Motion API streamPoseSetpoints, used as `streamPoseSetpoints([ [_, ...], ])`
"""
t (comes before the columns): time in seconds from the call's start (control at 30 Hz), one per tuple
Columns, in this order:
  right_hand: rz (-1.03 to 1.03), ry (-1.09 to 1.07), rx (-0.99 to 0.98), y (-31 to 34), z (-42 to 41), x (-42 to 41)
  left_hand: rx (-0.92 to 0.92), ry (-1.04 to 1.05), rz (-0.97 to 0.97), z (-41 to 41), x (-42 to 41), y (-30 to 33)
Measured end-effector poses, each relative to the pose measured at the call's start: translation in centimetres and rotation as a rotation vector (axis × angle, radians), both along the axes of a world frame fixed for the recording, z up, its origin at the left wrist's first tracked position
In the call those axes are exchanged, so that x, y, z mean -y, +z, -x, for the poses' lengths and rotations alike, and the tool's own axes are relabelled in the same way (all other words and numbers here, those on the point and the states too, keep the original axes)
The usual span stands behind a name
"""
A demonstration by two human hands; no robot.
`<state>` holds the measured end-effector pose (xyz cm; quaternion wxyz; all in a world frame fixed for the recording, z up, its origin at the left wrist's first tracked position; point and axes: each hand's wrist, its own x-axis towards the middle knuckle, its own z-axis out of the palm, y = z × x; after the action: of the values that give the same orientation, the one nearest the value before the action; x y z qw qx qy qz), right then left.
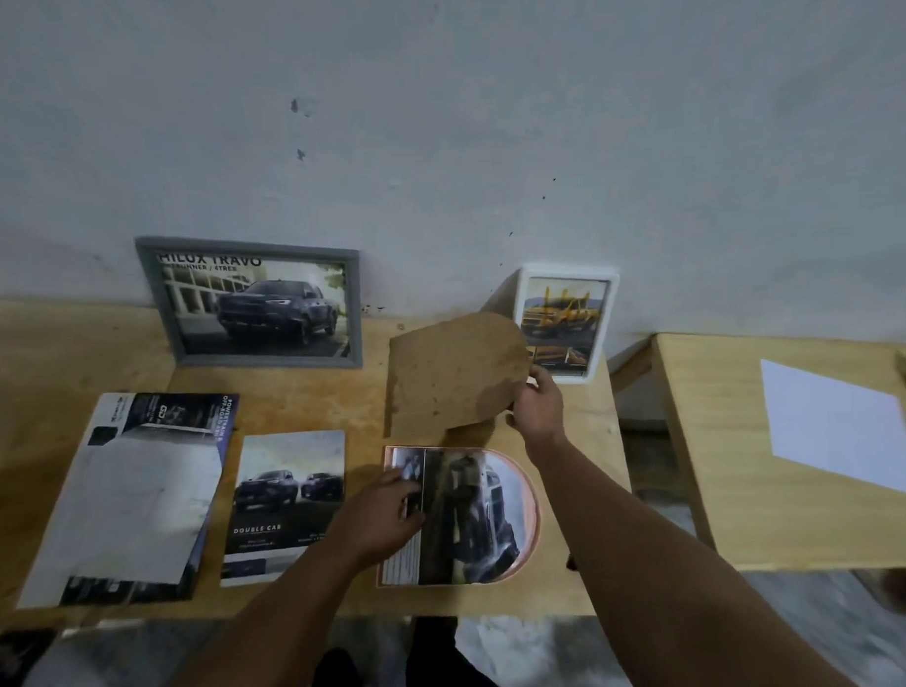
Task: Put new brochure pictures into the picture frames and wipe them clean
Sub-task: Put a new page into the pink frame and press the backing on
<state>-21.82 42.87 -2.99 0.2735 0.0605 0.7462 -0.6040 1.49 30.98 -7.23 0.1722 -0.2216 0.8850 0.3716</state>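
A pink arch-shaped picture frame [533, 515] lies face down near the table's front edge, with a cut brochure picture [462, 517] of a truck laid in it. My left hand [382, 518] presses flat on the picture's left side. My right hand [538, 409] holds the brown arch-shaped backing board [452, 374] by its right edge, tilted above the table just behind the frame. Against the wall lean a grey frame [257, 304] with a dark truck picture and a white frame [568, 321] with a yellow truck picture.
Two brochures lie on the wooden table [309, 399]: a large one [122, 498] at the left and a smaller "Double Cab" one [284, 506] beside my left hand. A second table [728, 488] at the right carries a white sheet [839, 427].
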Motion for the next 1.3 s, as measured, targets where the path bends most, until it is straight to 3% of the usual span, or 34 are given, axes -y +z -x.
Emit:
streamPoseSetpoints([
  [0.33,-0.066,-0.119,0.056,0.2,-8.0,-10.4,0.046,0.298,-0.110,-4.1,0.6,-0.6],
  [0.63,-0.135,-0.070,0.120,-3.1,-14.1,-14.1,0.080,0.299,-0.237,-4.5,0.3,-1.2],
  [0.9,-0.372,0.238,0.026,-5.1,-14.2,-13.8,0.092,0.339,-0.265,-4.3,-0.2,-1.3],
  [1.13,-0.791,0.561,-0.095,-5.8,-14.0,-13.8,0.105,0.339,-0.245,-4.3,-0.3,-1.3],
  [1.3,-1.014,0.645,-0.081,-6.1,-13.8,-13.3,0.126,0.313,-0.189,-4.0,-0.1,-1.0],
])
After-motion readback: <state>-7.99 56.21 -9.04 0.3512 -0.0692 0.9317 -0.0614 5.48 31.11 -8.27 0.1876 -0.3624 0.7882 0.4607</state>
